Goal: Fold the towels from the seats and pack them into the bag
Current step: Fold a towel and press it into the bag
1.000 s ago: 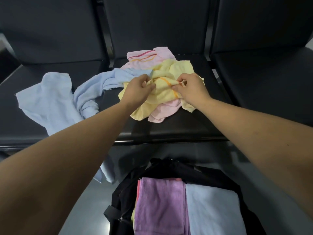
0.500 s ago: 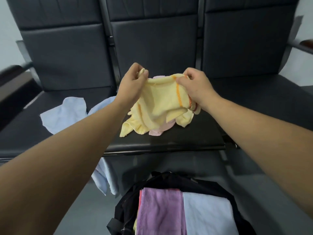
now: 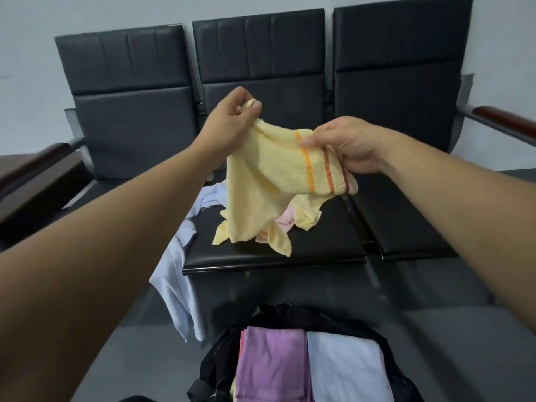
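A yellow towel [image 3: 261,195] with orange stripes hangs in the air above the middle seat [image 3: 319,245]. My left hand [image 3: 229,126] pinches one top corner of it. My right hand [image 3: 345,146] grips the striped edge. Under the yellow towel a pink towel [image 3: 284,221] lies on the seat, mostly hidden. A pale blue towel [image 3: 179,274] droops over the seat's front edge on the left. Near the bottom of the view stands the open black bag [image 3: 220,364], with a folded purple towel [image 3: 269,364] and a folded white towel [image 3: 345,367] inside.
Three black padded seats stand in a row against a pale wall, with wooden armrests at the far left [image 3: 32,166] and far right [image 3: 504,123]. The right seat [image 3: 420,221] has nothing on it. Grey floor lies between the seats and the bag.
Both hands have lifted the yellow towel off the pile and higher above the seat, and moved apart, spreading its top edge. The view has tilted up, showing the seat backs and wall.
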